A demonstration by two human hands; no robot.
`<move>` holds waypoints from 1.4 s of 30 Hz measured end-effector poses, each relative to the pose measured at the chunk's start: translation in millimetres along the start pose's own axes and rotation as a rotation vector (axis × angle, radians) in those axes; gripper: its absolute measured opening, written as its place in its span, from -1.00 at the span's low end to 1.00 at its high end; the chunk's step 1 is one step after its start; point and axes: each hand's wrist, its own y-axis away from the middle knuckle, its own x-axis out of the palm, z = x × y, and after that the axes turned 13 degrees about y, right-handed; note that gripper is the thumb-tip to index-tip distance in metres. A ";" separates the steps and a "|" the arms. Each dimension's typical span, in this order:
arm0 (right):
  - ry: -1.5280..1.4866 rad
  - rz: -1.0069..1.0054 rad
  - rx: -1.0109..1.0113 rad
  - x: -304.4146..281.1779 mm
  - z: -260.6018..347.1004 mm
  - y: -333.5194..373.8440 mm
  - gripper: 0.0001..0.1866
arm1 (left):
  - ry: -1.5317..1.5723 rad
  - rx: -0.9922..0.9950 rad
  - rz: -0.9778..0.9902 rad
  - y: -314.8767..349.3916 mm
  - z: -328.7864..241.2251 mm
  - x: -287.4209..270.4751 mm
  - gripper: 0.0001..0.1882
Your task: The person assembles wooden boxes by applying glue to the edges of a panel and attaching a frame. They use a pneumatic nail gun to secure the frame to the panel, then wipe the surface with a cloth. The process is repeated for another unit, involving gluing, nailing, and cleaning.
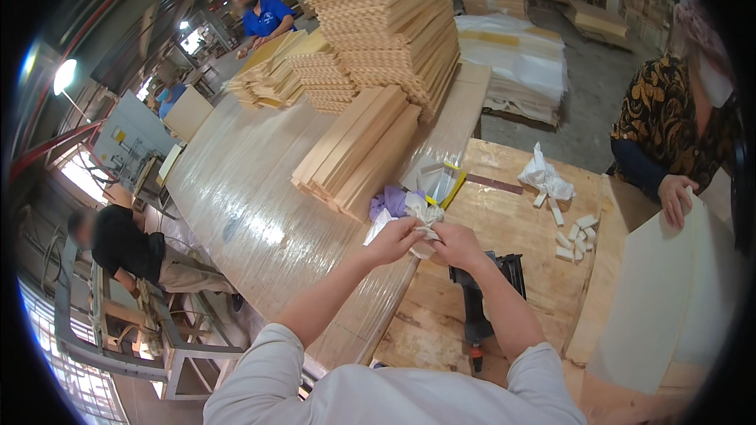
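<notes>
My left hand (394, 240) and my right hand (457, 245) meet over the near edge of the table, both closed on a crumpled white plastic bag (426, 211). Just behind the bag lies a bunched purple cloth (387, 201). A yellow-edged strip (454, 189) rests beside it to the right. Under my right forearm sits a black nail gun (477, 299) with an orange-tipped fitting toward me. Whatever is inside the bag, if anything, cannot be made out.
A bundle of wooden strips (358, 149) lies ahead, with a tall stack of strips (386, 24) behind it. Small white blocks (581, 238) and another white bag (545, 175) lie right. At far right a co-worker's hand (675, 198) holds a pale panel (657, 291).
</notes>
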 end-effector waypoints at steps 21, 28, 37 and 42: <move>-2.096 -0.112 0.350 -22.4 29.4 6.9 -0.64 | 1.418 0.036 0.386 -7.8 3.7 -22.6 0.12; -1.533 -0.241 0.270 15.2 60.5 -25.3 -0.73 | 1.302 0.071 0.034 -4.6 10.4 2.5 -0.22; -0.756 -0.520 0.143 32.6 99.1 -27.5 -0.67 | 1.322 0.071 -0.311 -3.2 10.1 15.3 -0.47; -1.304 -0.339 0.270 28.9 100.8 -24.9 -0.55 | 1.155 0.046 -0.439 -3.8 -22.7 22.9 -0.57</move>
